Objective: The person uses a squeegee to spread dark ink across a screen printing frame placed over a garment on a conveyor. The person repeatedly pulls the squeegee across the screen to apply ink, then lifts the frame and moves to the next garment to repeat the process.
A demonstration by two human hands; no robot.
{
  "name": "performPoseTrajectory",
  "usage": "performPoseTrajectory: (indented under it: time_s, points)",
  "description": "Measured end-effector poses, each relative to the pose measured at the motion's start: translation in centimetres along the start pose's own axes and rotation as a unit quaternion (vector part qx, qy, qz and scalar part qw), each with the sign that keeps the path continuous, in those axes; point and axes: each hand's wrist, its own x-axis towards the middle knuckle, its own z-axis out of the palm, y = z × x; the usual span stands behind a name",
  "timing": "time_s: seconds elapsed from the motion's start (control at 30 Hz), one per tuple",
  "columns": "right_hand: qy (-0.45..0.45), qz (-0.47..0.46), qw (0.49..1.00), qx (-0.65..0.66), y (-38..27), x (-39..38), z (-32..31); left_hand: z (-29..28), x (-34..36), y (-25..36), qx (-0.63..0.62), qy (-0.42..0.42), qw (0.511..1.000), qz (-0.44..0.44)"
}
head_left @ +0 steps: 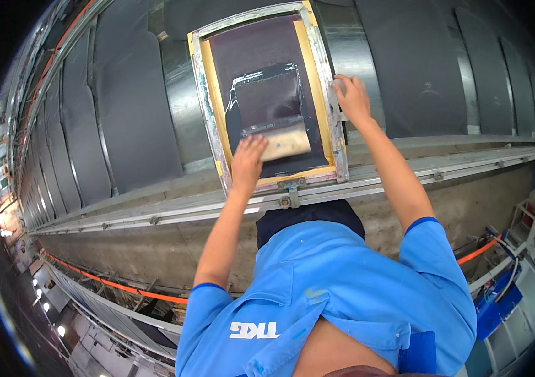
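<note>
left grip (pixel 250 156) clamped on squeegee (pixel 289 142) | jutting rightward | right grip (pixel 350 98) at frame (pixel 322 56), closure unclear

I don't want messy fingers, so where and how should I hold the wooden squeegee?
Probably hold the wooden squeegee by its chunky pale body, coming from above on the person's side. That thick part faces the person, while its thin edge points away toward the glossy dark patch. The left hand has its left end.
</note>
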Motion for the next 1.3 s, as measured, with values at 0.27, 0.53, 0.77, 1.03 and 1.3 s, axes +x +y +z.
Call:
performPoseTrajectory:
  time_s: [0.27,0.53,0.77,1.03,1.3]
  points:
    - [-0.076,-0.293,0.949,-0.088,-9.7,2.2,0.1,-6.2,17.4,-3.9,-0.093,-0.065,0.992,-0.063]
    - [-0.096,-0.231,0.968,-0.009,-7.1,-5.9,3.9,-3.6,10.2,-3.8,-0.063,-0.031,0.998,0.001]
    - [-0.105,-0.229,0.968,-0.003,-7.2,-10.3,3.3,-3.9,4.6,-2.3,-0.053,-0.069,0.996,-0.014]
    - [-0.032,-0.253,0.967,-0.024,-8.1,3.8,3.5,-6.5,19.9,-4.0,-0.027,-0.053,0.997,-0.056]
    - [-0.051,-0.235,0.971,0.012,-4.9,-8.9,4.9,-3.7,8.4,-2.0,-0.057,-0.099,0.993,-0.036]
